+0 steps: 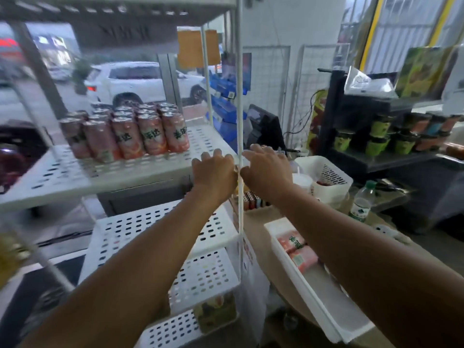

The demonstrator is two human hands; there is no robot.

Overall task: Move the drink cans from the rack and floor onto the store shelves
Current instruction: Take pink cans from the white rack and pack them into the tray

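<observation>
Both hands are up at the front corner of the shelf (150, 172). The left hand (214, 169) is on one side of the white upright post (240, 109) and the right hand (266, 167) on the other, each just beside it. The fingers (217, 153) on both are spread and loose, with no can in either. The blur hides whether the left tips rest on the shelf rim.

The stocked drink cans (125, 133) stand upright in tight rows beyond and to the left of the left fingers, near but apart. The spare cans (296, 249) lie on their sides in a white tray (307, 285) on the worktop (258, 234), well back from the right fingers and beside that forearm.

This looks like the gap between loads. The bare shelf just ahead of the left fingers should take the next row. Best to lift from the tray, turn each can upright, bring it in left of the post rather than clipping it, and set it snug against the block without nudging the front row.
</observation>
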